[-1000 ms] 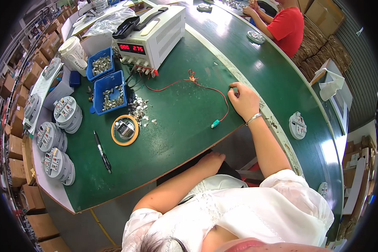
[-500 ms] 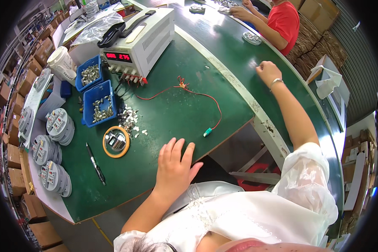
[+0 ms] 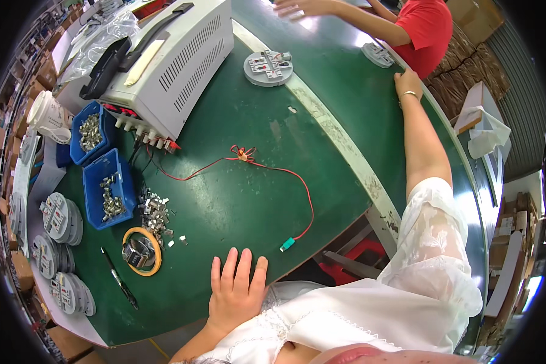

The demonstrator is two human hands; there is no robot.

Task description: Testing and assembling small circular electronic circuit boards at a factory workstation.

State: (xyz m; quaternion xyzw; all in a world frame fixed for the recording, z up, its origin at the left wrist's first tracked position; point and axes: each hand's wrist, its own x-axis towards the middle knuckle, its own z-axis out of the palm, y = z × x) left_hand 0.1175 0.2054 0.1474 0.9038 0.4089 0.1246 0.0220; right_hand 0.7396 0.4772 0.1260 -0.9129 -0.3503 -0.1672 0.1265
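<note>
My left hand [image 3: 239,294] lies flat at the front edge of the green bench [image 3: 236,206], fingers stretched and holding nothing. Beside it is the green connector [image 3: 287,244] on the end of a thin red wire [image 3: 300,193]. My right arm reaches far to the right; that hand [image 3: 408,84] rests at the far rim of the green work surface beyond the pale strip. Its fingers look curled, and whatever may be in them is hidden. Close to it lies a round grey unit [image 3: 377,54]. Another round grey unit [image 3: 267,67] with small parts on top sits beside the power supply [image 3: 170,67].
Left are blue bins [image 3: 109,188] of metal parts, a heap of small pieces [image 3: 155,212], an orange ring [image 3: 142,252], a pen [image 3: 119,279] and stacked grey units [image 3: 73,293]. A co-worker in a red shirt [image 3: 428,33] stretches a hand [image 3: 300,7] over the far surface.
A round grey unit now sits on the bench beside the power supply. My right hand has moved farther out to the rim. The co-worker's arm reaches farther left. The whole view has shifted.
</note>
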